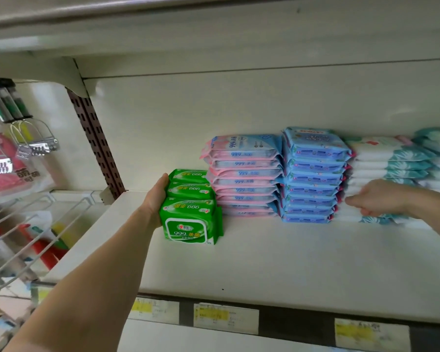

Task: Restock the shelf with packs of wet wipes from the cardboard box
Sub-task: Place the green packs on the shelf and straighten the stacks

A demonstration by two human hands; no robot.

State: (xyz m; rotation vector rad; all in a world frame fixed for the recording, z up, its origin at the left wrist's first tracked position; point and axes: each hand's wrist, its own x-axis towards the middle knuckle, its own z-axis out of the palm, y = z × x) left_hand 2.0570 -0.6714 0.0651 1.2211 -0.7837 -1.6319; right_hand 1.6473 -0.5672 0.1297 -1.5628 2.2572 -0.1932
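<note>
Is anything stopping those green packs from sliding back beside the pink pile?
Nothing visible. The left hand holds the green packs on the shelf left of the pink pile, and the strip behind them looks bare, though the packs hide part of it. The right hand is away at the white packs.

The front half of the shelf lies bare from its front edge back to the stacks, leaving room for a hand to pass. Along the back edge, green packs, a pink stack, a blue stack and a white stack stand side by side, touching. There is open space above them, below the upper shelf. The left hand holds the green packs near the left edge, close to a slotted post. The right hand rests against the white stack.
</note>
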